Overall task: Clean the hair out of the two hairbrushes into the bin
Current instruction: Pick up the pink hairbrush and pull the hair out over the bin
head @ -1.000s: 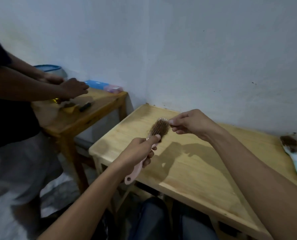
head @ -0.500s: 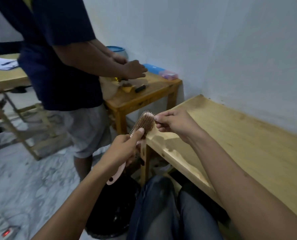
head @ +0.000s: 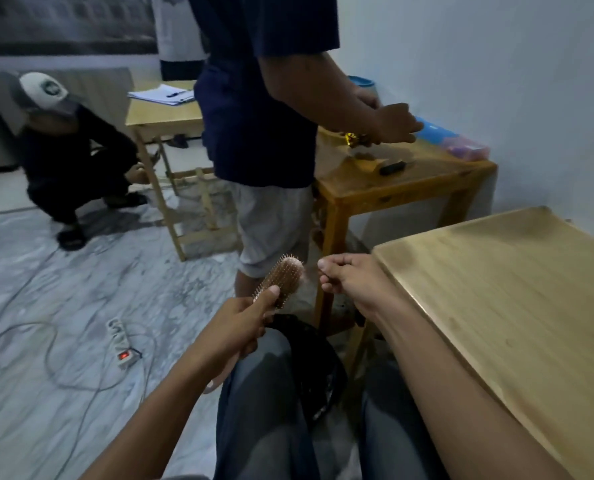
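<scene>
My left hand point(head: 240, 327) grips the handle of a pink hairbrush point(head: 283, 278) and holds it up over my lap, bristles facing me with brown hair still among them. My right hand point(head: 351, 282) is just right of the brush head, fingers pinched together on a faint wisp of hair that trails from the brush. A black bin point(head: 312, 372) stands on the floor between my knees, below both hands and partly hidden by my legs. The second hairbrush is out of view.
The light wooden table point(head: 513, 306) lies to my right. A person in a dark shirt point(head: 254, 133) stands close ahead at a small brown table point(head: 392, 188). Another person point(head: 70, 150) crouches at far left. A power strip point(head: 120, 342) and cables lie on the floor.
My view has swung left, away from the table and the blue brush. Both hands moved off the table edge to above the bin, and my right hand has drawn slightly away from the brush head.
</scene>
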{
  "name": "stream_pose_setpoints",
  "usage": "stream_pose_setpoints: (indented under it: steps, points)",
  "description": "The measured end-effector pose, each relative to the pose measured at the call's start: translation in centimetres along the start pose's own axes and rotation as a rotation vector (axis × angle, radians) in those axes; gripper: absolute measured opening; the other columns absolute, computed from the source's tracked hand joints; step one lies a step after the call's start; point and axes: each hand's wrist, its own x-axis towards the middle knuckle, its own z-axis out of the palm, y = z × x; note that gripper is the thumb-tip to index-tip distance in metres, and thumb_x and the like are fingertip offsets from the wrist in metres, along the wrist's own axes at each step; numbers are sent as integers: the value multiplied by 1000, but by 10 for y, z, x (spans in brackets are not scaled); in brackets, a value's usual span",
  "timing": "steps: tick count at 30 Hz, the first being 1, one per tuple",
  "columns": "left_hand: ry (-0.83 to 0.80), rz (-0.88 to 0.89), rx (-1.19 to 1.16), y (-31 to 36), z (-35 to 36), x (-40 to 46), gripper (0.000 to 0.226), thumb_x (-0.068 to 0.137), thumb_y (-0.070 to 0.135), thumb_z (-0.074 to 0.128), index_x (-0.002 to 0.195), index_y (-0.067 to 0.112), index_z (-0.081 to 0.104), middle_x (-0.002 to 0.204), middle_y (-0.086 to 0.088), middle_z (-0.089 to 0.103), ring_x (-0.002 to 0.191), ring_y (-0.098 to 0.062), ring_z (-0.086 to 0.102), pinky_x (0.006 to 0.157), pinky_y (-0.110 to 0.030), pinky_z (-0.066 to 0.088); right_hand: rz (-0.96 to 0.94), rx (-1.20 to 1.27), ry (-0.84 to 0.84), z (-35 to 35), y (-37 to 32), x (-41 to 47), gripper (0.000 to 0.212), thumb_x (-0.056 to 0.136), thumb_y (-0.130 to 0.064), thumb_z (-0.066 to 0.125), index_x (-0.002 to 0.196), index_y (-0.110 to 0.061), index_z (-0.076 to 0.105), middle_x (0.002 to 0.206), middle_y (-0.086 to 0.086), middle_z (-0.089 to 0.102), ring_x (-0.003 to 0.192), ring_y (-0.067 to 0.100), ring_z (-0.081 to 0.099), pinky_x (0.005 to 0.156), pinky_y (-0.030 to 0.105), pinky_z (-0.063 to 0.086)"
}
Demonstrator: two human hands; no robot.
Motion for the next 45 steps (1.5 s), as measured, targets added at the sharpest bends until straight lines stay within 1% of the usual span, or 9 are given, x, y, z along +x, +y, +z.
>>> stream_pose_setpoints:
  steps: [9, 13, 16, 20, 25, 33, 36, 40, 45]
  points:
    - [248, -69, 22, -47, -35, -23, 68, 91, 60, 64, 91, -8, 63, 64, -8, 40, 45, -14, 31, 45, -26, 21, 84, -51, -78, 39, 38, 11, 17, 101, -18, 62, 91, -7, 72, 84, 10, 64, 74, 15, 61, 65, 24, 55]
    - [310, -55, 175, -62, -41, -25, 96, 75, 81, 58, 92, -13, 59, 64, -7, 40, 45, -14, 34, 50, -31, 26, 213, -159, -304, 59, 56, 11, 33, 93, -52, 66, 109, -23, 69, 108, 4, 74, 80, 15, 69, 64, 26, 56]
    - [327, -68, 195, -75, -42, -22, 96, 75, 81, 57, 93, -13, 60, 54, 2, 35, 39, -11, 33, 46, -29, 27, 234, -169, -470, 73, 73, 11, 38, 89, -45, 75, 108, -12, 74, 98, 3, 80, 73, 10, 69, 60, 20, 53]
    - [385, -106, 156, -88, -44, -18, 79, 87, 71, 60, 90, -9, 61, 60, -1, 36, 39, -10, 31, 41, -25, 26, 224, -116, -414, 80, 88, 16, 14, 92, -17, 76, 85, -5, 73, 66, -1, 69, 54, 5, 57, 51, 14, 49]
    - [394, -131, 131, -96, -39, -6, 64, 89, 67, 59, 96, 4, 68, 66, -11, 36, 38, -13, 29, 40, -25, 24, 247, -125, -313, 63, 96, 26, 13, 91, -15, 76, 82, -5, 75, 63, -1, 68, 51, 3, 57, 51, 15, 50]
    - [447, -119, 199, -105, -22, 20, 69, 75, 83, 55, 69, 15, 49, 62, -10, 34, 47, -20, 30, 57, -39, 27, 209, -143, -155, 32, 101, 27, 18, 95, -17, 72, 84, -3, 74, 69, 3, 67, 55, 6, 55, 52, 16, 50]
    - [477, -94, 221, -106, -16, 22, 66, 84, 75, 56, 64, 16, 35, 57, -4, 36, 48, -20, 36, 58, -40, 30, 199, -181, -174, 29, 98, 22, 28, 99, -36, 65, 94, -10, 73, 89, 5, 71, 68, 10, 62, 58, 21, 55]
    - [476, -52, 271, -101, -4, 20, 63, 89, 71, 54, 61, 15, 46, 52, -1, 48, 47, -19, 50, 55, -35, 37, 310, -260, -331, 37, 97, 10, 52, 86, -68, 64, 114, -23, 65, 113, 3, 72, 81, 14, 71, 62, 26, 58]
    - [407, -55, 221, -107, 2, 21, 61, 89, 70, 55, 62, 17, 46, 50, 2, 44, 45, -15, 43, 53, -32, 32, 203, -114, -254, 52, 110, 0, 22, 93, -26, 74, 101, -6, 75, 77, 2, 71, 55, 5, 57, 51, 18, 46]
